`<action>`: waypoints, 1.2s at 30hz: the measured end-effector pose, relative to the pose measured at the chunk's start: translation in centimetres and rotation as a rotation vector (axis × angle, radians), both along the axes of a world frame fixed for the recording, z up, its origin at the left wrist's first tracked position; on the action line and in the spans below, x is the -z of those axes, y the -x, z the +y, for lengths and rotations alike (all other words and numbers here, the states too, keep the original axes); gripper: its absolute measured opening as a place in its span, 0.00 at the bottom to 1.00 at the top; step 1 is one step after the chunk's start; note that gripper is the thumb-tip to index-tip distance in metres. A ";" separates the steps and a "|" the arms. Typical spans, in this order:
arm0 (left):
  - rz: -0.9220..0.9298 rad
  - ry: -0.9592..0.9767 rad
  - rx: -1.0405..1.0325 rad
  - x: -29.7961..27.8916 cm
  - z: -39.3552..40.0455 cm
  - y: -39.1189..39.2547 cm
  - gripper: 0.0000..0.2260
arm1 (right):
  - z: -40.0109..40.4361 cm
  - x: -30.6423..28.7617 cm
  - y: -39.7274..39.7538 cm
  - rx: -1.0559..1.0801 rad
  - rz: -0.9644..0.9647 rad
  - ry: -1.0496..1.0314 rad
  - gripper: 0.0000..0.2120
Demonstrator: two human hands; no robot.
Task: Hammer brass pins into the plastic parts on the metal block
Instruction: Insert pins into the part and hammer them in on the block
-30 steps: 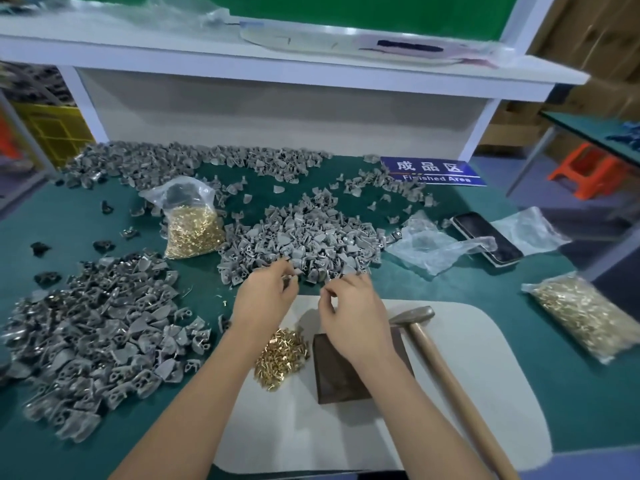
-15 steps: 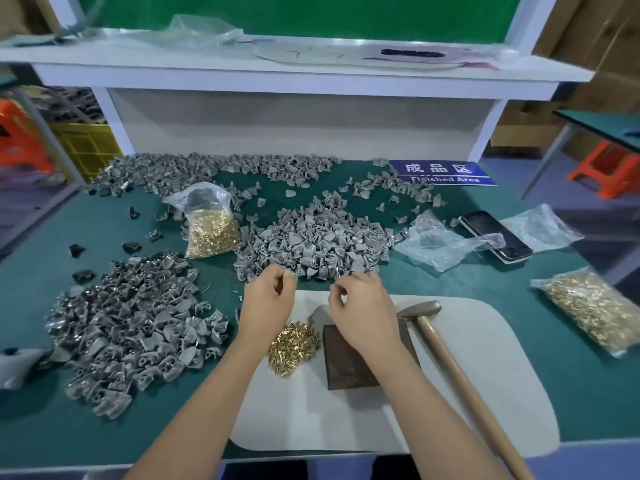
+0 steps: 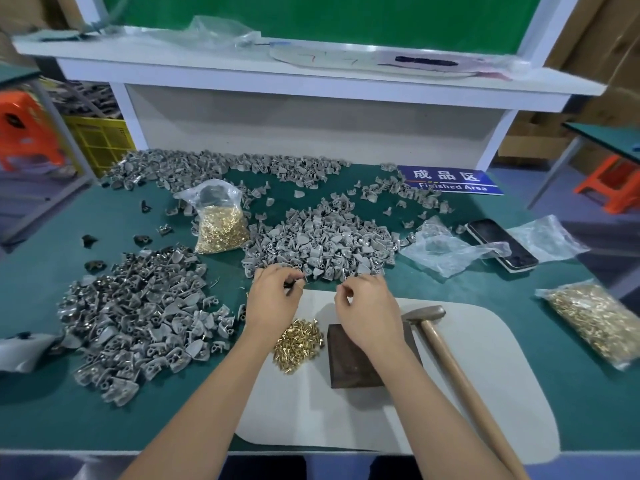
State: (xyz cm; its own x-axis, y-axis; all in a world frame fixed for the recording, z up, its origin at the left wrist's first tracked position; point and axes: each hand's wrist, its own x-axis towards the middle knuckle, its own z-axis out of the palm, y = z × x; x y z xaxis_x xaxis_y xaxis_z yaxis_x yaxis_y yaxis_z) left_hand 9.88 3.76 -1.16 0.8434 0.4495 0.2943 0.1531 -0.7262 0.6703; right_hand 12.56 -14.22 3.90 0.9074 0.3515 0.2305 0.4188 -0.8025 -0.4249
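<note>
My left hand [image 3: 273, 297] hovers at the near edge of the middle pile of grey plastic parts [image 3: 322, 240] and pinches one small grey part between thumb and fingertips. Close beside it, my right hand [image 3: 365, 306] has its fingers curled with thumb against forefinger; I see nothing between them. Under my right wrist lies the dark metal block [image 3: 349, 363], partly hidden, with no part on its visible face. A loose heap of brass pins [image 3: 298, 344] lies just left of the block. The hammer [image 3: 424, 313] lies to the block's right, its wooden handle pointing toward me.
Block, pins and hammer sit on a white mat [image 3: 491, 358]. A second heap of grey parts [image 3: 138, 317] fills the left. Bags of brass pins stand at the back left [image 3: 221, 226] and far right [image 3: 595, 320]. A phone [image 3: 502, 244] and crumpled plastic bags [image 3: 440, 247] lie at the right.
Both hands stay at the near edge of the middle pile, fingers working slightly. The view has shifted a little to the left; nothing on the table has moved.
</note>
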 end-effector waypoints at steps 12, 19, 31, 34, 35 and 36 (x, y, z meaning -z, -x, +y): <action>-0.248 0.708 -0.052 -4.0 -1.6 1.6 0.07 | 0.0 -0.8 0.2 -0.128 0.048 -0.223 0.05; -0.409 1.609 -0.023 -5.9 -4.6 10.6 0.14 | 1.1 -2.1 7.4 -0.195 0.396 -0.658 0.08; -0.324 1.138 -0.121 -0.9 -3.5 16.7 0.10 | 4.4 1.7 13.8 -0.187 0.587 -0.605 0.12; -0.319 1.093 -0.106 -0.6 -3.2 17.0 0.08 | 4.9 2.2 14.1 -0.164 0.563 -0.606 0.12; -0.325 1.096 -0.096 -0.6 -3.2 17.1 0.08 | 5.0 2.3 14.0 -0.162 0.555 -0.599 0.12; -0.333 1.109 -0.086 -0.7 -3.2 17.1 0.08 | 5.1 2.3 13.9 -0.160 0.555 -0.592 0.11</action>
